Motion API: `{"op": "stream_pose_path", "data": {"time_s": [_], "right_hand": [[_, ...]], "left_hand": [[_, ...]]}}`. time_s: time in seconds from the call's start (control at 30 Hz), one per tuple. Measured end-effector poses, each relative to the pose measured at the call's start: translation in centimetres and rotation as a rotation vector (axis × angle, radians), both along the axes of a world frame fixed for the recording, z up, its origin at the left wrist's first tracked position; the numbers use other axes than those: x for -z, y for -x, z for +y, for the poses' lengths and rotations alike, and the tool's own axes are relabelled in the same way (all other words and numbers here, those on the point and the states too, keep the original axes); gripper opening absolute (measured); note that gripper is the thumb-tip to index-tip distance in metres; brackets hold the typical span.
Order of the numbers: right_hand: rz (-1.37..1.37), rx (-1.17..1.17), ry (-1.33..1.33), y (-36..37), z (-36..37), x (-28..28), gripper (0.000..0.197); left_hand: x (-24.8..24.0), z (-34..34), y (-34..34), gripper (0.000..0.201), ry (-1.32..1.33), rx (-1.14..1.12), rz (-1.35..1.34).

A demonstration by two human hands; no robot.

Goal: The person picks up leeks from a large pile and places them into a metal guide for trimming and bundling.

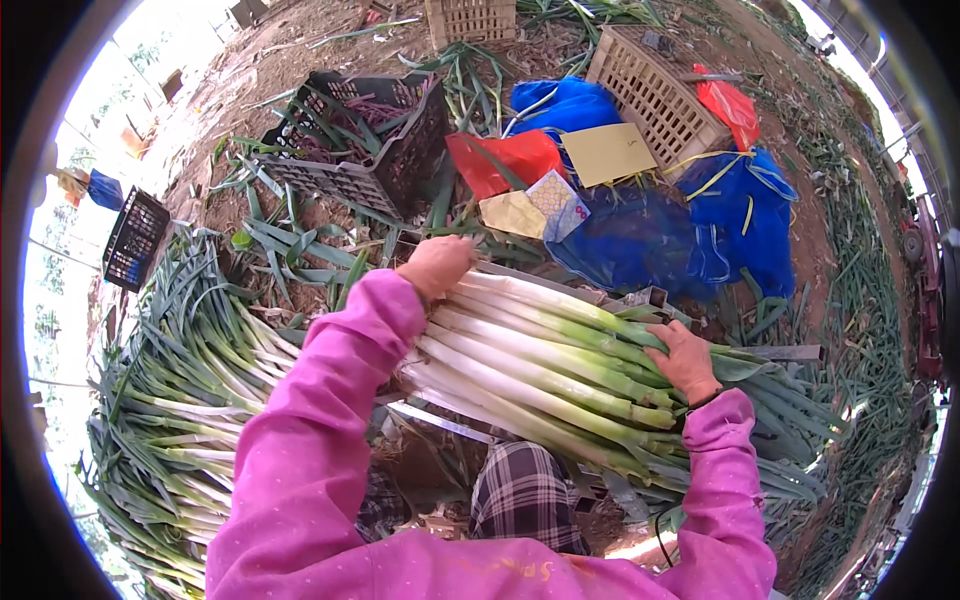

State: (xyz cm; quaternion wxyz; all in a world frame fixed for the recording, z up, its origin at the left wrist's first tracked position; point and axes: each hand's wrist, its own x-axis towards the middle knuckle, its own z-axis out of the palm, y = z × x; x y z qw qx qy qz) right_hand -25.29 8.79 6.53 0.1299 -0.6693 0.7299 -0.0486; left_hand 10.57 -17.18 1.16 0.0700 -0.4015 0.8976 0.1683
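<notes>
A thick bundle of leeks (530, 350) lies across a metal stand in front of me, white root ends to the left and green leaves to the right. My left hand (437, 266) is closed at the root end of the uppermost leeks, its fingertips pinched together beyond them. What those fingers hold is too small to make out. Over the green part, my right hand (687, 362) curls its fingers round a leek on the far side of the bundle.
Many more leeks (190, 430) are heaped at left. Beyond the stand sit a black crate (350, 185) with plant scraps, a beige crate (660, 95), blue mesh bags (740, 220), a red bag (505, 160) and a cardboard piece (608, 154). Leaf litter (860, 300) covers the right.
</notes>
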Motion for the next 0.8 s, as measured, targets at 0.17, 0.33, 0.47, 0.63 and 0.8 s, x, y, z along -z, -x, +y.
{"op": "stream_pose_path", "data": {"time_s": [0.17, 0.33, 0.47, 0.63, 0.8], "right_hand": [[0.098, 0.005, 0.046, -1.3, 0.7, 0.3, 0.035], [0.074, 0.005, 0.091, -1.2, 0.5, 0.8, 0.037], [0.058, 0.008, 0.076, -0.6, 0.7, 0.9, 0.037], [0.002, 0.014, 0.048, 0.2, 1.0, 1.3, 0.038], [0.011, -0.004, 0.065, -0.5, 0.2, 1.8, 0.038]], "left_hand": [[1.2, -1.0, 2.3, 0.03, 0.011, -0.248, -0.352], [0.9, -0.9, 1.1, 0.021, -0.041, -0.213, -0.18], [-1.4, 0.9, -3.2, 0.012, 0.103, -0.255, 0.251], [-6.6, -1.2, -10.2, 0.007, 0.134, -0.272, 0.84], [-7.9, -5.4, -24.3, 0.017, 0.681, -0.688, -0.243]]}}
